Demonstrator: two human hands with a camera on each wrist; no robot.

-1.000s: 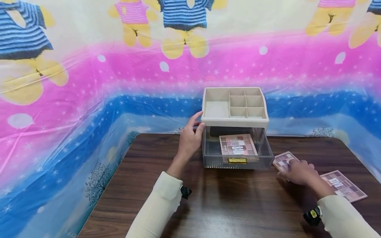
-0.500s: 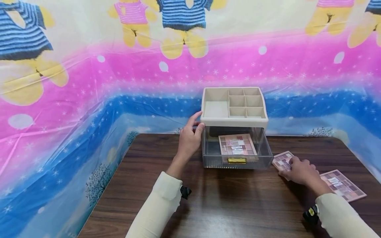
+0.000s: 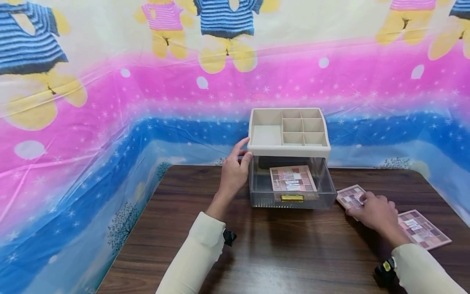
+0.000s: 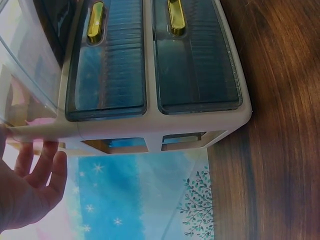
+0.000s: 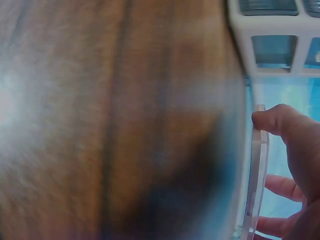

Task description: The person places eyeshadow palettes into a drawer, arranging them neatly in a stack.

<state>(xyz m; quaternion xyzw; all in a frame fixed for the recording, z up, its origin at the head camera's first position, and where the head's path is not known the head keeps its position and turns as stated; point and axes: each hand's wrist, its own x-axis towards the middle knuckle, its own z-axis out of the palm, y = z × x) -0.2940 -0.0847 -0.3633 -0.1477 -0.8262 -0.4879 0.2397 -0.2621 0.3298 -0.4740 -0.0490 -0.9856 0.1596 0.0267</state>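
Risk, as I judge it: right hand [image 3: 374, 210] pinches palette [image 3: 350, 196] thinly by its edges near the table's [image 3: 286, 253] right edge; it could slip. Left hand [image 3: 233, 171], fingers relaxed, steadies organizer [image 3: 288, 141].

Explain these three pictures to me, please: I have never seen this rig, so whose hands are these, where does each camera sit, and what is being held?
No machine here: a person works with two bare hands. The wide picture comes from a camera on the head; the other two come from cameras on each wrist. On the brown table stands a beige organizer with its clear drawer pulled open; one pink palette lies inside. The left hand rests against the organizer's side. The right hand pinches a second palette by its edges, as its wrist view shows. A third palette lies further right.
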